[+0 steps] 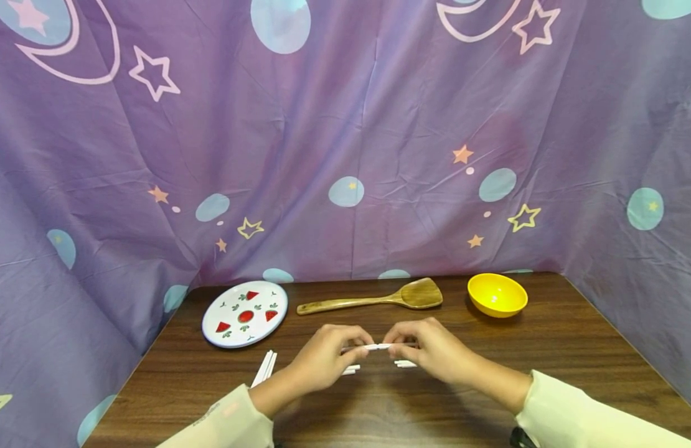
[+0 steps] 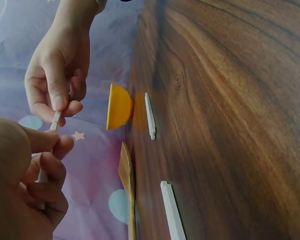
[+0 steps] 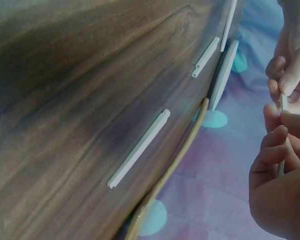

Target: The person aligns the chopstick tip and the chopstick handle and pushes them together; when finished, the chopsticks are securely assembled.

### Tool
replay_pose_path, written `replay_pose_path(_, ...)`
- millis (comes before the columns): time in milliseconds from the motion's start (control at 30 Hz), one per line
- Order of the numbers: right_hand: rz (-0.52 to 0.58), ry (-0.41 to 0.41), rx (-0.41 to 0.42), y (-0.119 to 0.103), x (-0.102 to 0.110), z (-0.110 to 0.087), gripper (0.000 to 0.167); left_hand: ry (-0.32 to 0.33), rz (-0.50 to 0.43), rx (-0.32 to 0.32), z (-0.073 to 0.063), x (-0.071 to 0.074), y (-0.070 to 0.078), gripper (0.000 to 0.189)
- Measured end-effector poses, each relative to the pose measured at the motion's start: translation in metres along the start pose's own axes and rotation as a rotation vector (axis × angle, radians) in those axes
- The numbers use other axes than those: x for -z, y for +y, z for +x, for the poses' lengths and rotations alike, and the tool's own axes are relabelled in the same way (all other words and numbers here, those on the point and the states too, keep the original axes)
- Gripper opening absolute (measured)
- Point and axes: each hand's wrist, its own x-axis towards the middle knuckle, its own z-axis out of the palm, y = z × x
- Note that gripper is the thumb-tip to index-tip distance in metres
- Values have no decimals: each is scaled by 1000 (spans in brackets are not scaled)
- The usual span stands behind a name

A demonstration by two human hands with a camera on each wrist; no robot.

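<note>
In the head view my left hand (image 1: 325, 356) pinches a thin white stick (image 1: 370, 347) between thumb and fingers, above the table's middle. Facing it, my right hand (image 1: 432, 350) pinches another slim white piece (image 1: 385, 346). Their tips meet end to end, with a small notch showing at the joint; I cannot tell whether they are locked together. Below the hands lie short white sticks (image 1: 351, 369), partly hidden by the left hand, and more white sticks (image 1: 405, 363) under the right. The left wrist view shows a stepped end on one lying stick (image 2: 173, 210).
Several longer white sticks (image 1: 264, 367) lie by the left forearm. A white plate (image 1: 216, 314) with red fruit pictures stands at the back left, a wooden spatula (image 1: 345, 303) at the back middle, a yellow bowl (image 1: 497, 297) at the back right. A purple curtain (image 1: 300, 205) encloses the table.
</note>
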Motion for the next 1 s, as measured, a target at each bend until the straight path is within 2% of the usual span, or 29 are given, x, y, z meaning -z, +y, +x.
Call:
replay_pose_path(100, 43, 6, -23, 1, -2, 0, 11, 16, -59, 3, 0, 0, 1, 10)
replay_pose_path(233, 67, 10, -33, 1, -4, 0, 8, 26, -84, -1, 0, -3, 2, 8)
replay_pose_path(533, 53, 42, -44, -1, -11, -1, 16, 56, -64, -15, 0, -6, 4, 7)
replay_pose_path(767, 71, 60, -76, -4, -16, -2, 19, 71, -50, -51, -1, -8, 4, 5)
replay_pose_path(1000, 76, 34, -59, -1, -15, 1, 18, 51, -33, -39, -1, -9, 4, 6)
